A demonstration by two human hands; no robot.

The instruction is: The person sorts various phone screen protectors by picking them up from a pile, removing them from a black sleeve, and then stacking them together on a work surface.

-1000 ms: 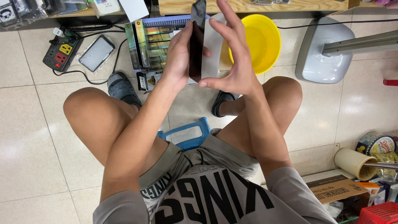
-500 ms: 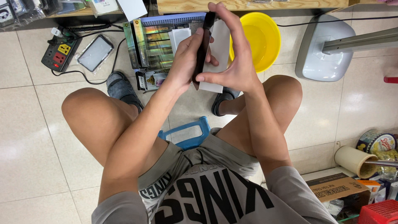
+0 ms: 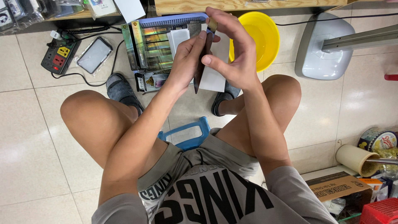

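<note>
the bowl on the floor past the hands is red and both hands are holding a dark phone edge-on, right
Not quite: the bowl is yellow, not red, as the head view shows. The rest stands: it sits on the floor past the hands, and the left hand and right hand hold the dark phone edge-on.

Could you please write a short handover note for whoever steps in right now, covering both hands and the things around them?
Left hand: grip closed on a dark phone, held edge-on above the floor between the knees.
Right hand: fingers curled over the phone's top and far side, against a white sheet behind it; whether the sheet is stuck to the phone cannot be told.
Nearby on the floor: blue tray of shiny packets, yellow bowl, power strip, a second phone lying flat.
Done: phone is lifted and in both hands.
Left: the white sheet is not yet off or set aside.
</note>
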